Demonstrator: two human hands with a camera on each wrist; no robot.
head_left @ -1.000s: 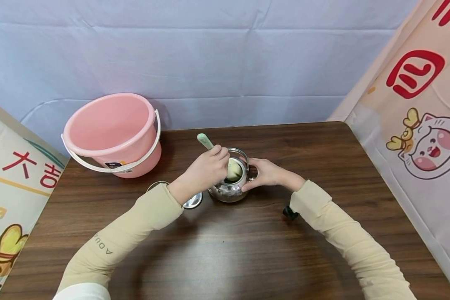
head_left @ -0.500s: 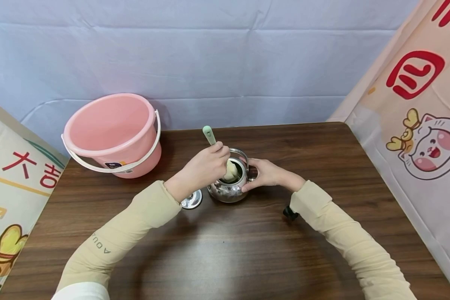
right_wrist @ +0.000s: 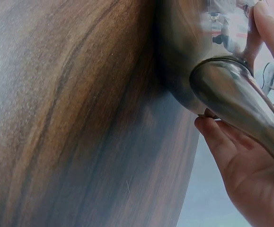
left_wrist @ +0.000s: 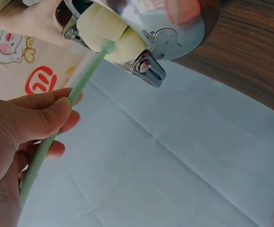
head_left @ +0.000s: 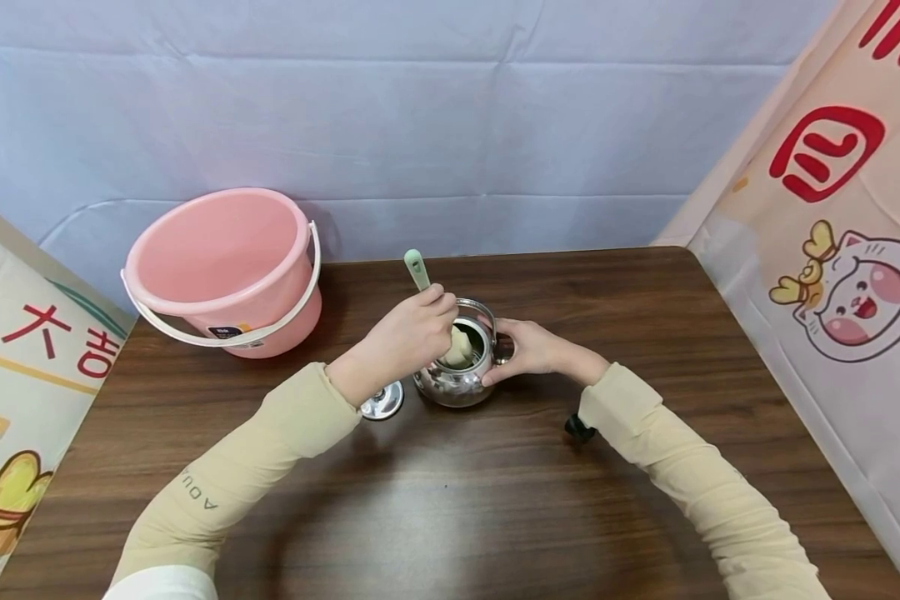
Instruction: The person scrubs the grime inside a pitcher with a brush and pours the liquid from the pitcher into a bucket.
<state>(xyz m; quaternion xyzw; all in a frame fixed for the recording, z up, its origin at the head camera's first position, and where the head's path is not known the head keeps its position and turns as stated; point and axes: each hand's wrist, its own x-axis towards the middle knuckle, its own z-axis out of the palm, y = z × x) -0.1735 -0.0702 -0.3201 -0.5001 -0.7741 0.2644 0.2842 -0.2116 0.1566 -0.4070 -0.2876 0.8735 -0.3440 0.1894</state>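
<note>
1. Head view: pinching a slim sponge brush (head_left: pixel 417 271) with pale-green handle and cream head between the thumb and fingers of the left hand (head_left: pixel 405 333), handle tilted up, head inside the uncovered mouth of a rounded, shiny metal teapot (head_left: pixel 450 389) with hoop handle.
2. Head view: gripping the teapot's right side with the right hand (head_left: pixel 531 347), thumb toward the near side, well parted from the fingers.
3. Head view: seen just left of the teapot, partly covered by the left wrist, a round, shiny metal lid (head_left: pixel 384 402); farther left and behind, a pink plastic bucket (head_left: pixel 217 242) with white carrying handle; beneath, a brown wood-grain table (head_left: pixel 450 517).
4. Left wrist view: pressing the thumb against the green handle, fingers curled around its other side; cream head in the teapot's mouth, between the hoop handle's hinges.
5. Right wrist view: holding the teapot with digits spread to either side of its spout (right_wrist: pixel 236 94); unable to tell how the remaining fingers lie.
</note>
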